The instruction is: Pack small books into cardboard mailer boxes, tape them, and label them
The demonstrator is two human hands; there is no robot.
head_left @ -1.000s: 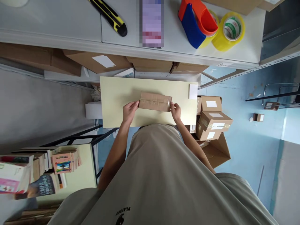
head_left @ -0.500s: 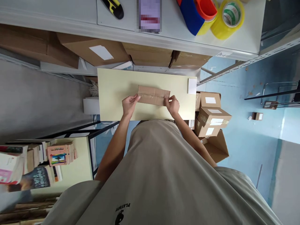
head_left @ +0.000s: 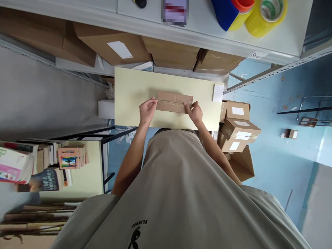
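Observation:
A flat brown cardboard parcel (head_left: 174,101) with clear tape along its middle lies on a pale yellow tabletop (head_left: 132,93). My left hand (head_left: 147,110) grips the parcel's left end with curled fingers. At the right end my right hand (head_left: 195,111) has its fingers pressed onto the parcel's near edge. A small white label pad (head_left: 218,93) lies at the tabletop's right edge.
A grey shelf above carries a yellow tape roll (head_left: 269,12), a blue and orange tape dispenser (head_left: 229,10) and a knife tip (head_left: 140,3). Brown boxes (head_left: 114,48) sit under it. Small labelled boxes (head_left: 240,128) are stacked at right. Books (head_left: 38,166) stand at left.
My right hand has slid from the parcel's right end onto its near edge. My left hand keeps its hold. The view has shifted down, so the shelf items sit higher.

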